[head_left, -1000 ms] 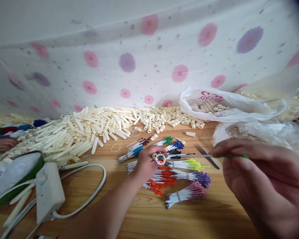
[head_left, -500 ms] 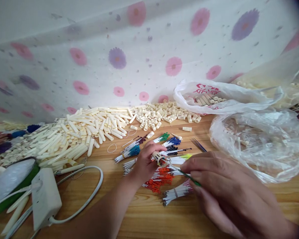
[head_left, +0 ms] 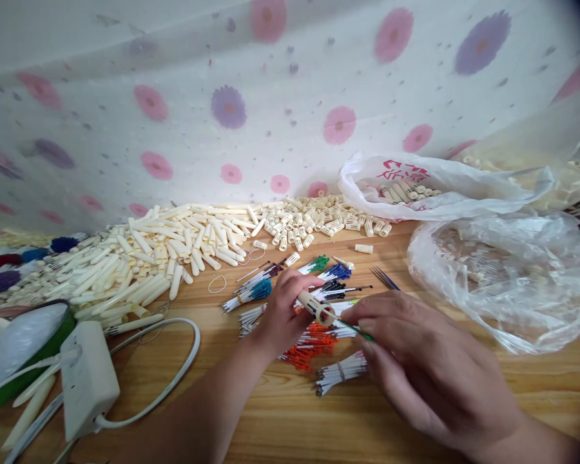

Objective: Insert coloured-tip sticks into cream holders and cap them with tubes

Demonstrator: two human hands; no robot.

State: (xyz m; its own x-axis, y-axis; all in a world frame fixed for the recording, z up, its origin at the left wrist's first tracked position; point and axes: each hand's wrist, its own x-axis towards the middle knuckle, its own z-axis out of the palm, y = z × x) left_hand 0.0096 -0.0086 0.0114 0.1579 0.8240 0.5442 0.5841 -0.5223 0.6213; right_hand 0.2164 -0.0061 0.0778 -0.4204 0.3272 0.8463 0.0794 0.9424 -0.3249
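Between the fingers of my left hand [head_left: 284, 316] is a cream slotted tube [head_left: 314, 305], its open end facing right. My right hand [head_left: 430, 361] is closed in a pinch on a thin stick with a green end [head_left: 356, 330]. The stick's far tip reaches the tube's open end; how deep it goes I cannot tell. Under and around the hands lie white sticks with coloured ends: an orange-red group [head_left: 307, 351], a teal bundle [head_left: 251, 293], a blue group [head_left: 336, 273], a green group [head_left: 316, 263] and a banded white bundle [head_left: 339, 374].
A heap of cream tubes [head_left: 174, 245] and short slotted pieces [head_left: 314, 222] lines the back. Right are a white bag [head_left: 488, 193], a clear bag [head_left: 512, 283] and thin pointed tools [head_left: 385, 279]. A power strip [head_left: 87, 380] with a looping cable [head_left: 188, 361] stands left.
My right hand and the green-ended stick have shifted left, closer to my left hand. The slotted tube has turned and shows more of its side.
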